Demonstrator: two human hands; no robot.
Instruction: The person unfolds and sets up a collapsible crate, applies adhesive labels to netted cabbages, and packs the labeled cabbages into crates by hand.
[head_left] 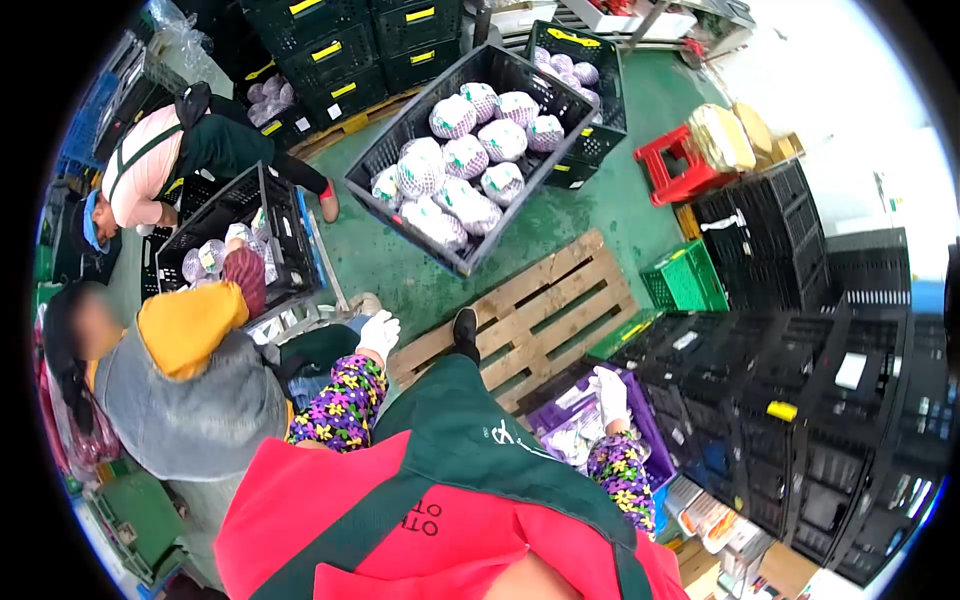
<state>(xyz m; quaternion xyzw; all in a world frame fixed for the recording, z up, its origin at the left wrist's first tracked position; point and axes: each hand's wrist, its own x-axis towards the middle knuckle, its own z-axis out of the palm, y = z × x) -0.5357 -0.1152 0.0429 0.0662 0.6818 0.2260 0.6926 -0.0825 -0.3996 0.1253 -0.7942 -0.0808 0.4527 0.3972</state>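
White gloves cover both my hands, and flowered sleeves cover my forearms. My left hand (379, 335) hangs beside my leg, near the wooden pallet's left end, its fingers slightly apart and nothing in them. Over the purple crate (660, 447) at the lower right is my right hand (609, 396); how its fingers are set, and whether they touch anything, is too small to make out. White and clear packaging (574, 436) lies inside that crate. Ahead, a large black crate (463, 262) holds several round items (465, 157) in net wrapping.
A wooden pallet (540, 310) lies before my feet. Two co-workers, one in a grey vest (190, 400), one in a dark apron (225, 135), bend at another black crate (290, 230) on the left. Stacked black crates (740, 400), a green crate (688, 280) and a red stool (668, 165) stand right.
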